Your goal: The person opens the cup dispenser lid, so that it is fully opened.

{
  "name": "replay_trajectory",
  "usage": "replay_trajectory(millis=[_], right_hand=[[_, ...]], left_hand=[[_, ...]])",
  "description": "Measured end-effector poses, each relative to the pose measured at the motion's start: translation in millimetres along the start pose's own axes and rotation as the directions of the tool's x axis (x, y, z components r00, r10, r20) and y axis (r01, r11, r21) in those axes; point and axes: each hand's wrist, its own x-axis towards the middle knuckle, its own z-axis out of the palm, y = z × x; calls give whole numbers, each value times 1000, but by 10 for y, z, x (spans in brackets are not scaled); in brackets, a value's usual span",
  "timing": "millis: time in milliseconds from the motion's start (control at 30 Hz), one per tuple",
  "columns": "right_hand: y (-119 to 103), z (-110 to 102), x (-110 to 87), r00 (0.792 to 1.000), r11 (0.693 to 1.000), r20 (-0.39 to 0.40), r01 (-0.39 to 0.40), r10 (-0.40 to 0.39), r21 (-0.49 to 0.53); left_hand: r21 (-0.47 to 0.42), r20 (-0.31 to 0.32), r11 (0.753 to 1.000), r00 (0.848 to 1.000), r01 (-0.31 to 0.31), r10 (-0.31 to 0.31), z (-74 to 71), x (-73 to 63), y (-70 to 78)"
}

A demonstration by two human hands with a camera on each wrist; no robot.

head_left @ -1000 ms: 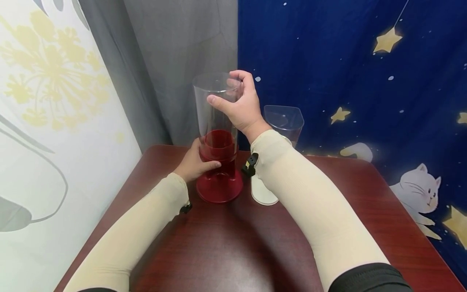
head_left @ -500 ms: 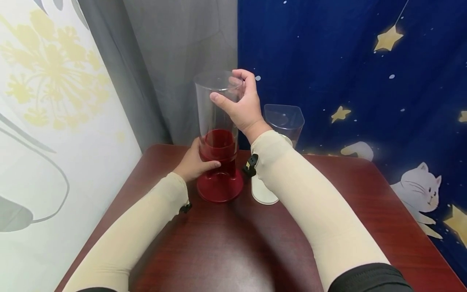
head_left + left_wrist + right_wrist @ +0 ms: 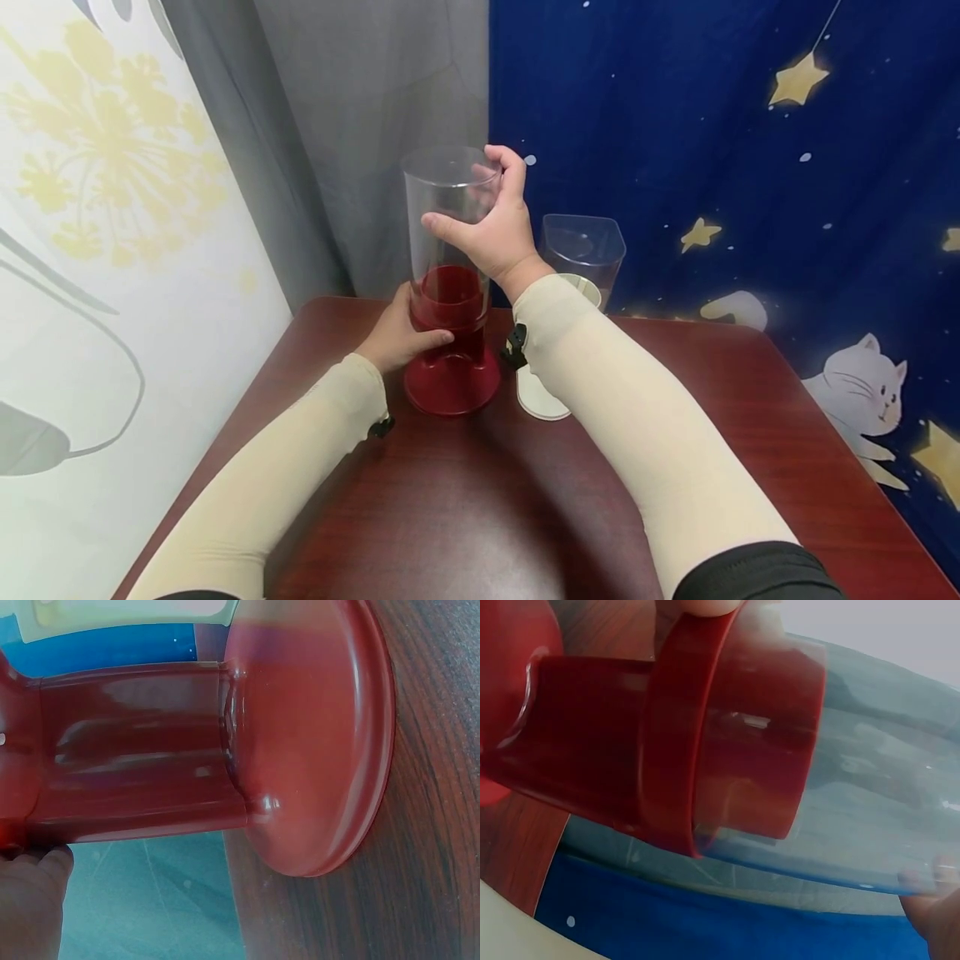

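Note:
A tall clear plastic cylinder (image 3: 433, 250) stands upright in the collar of a red plastic stand (image 3: 452, 387) with a round foot on the table. My left hand (image 3: 396, 337) grips the stand at its collar, thumb across the front. My right hand (image 3: 495, 233) holds the cylinder close under its open rim, thumb in front and fingers round the far right side. In the right wrist view the cylinder's lower end sits inside the red collar (image 3: 676, 735). The left wrist view has the stand's foot (image 3: 307, 735) flat on the wood and part of my left hand (image 3: 34, 900).
Right behind my right forearm stands a second dispenser-like piece, with a cream base (image 3: 538, 396) and a clear, flat-sided container (image 3: 588, 242) on top. The dark red wooden table (image 3: 420, 517) meets grey and blue curtains at the back, with a white patterned one at left.
My right thumb has slid slightly lower and left on the cylinder, and the right wrist has dipped a little. The cylinder's top has shifted slightly right. The left hand stays put.

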Motion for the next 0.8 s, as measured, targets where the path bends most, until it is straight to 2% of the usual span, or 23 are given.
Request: replay_trajectory(millis=[367, 567, 700, 800], right_hand=[[-9, 2, -1, 1000, 1000, -7, 15, -15, -8], [-44, -2, 15, 1000, 1000, -3, 31, -31, 2], [-168, -46, 82, 999, 997, -36, 39, -36, 65], [-288, -98, 145, 997, 992, -54, 54, -48, 113]], left_hand=[[-10, 4, 1000, 1000, 7, -7, -2, 5, 4], [-10, -1, 1000, 1000, -24, 24, 8, 11, -12], [-17, 1, 997, 998, -70, 70, 12, 26, -25], [-17, -4, 997, 998, -69, 69, 7, 30, -26]])
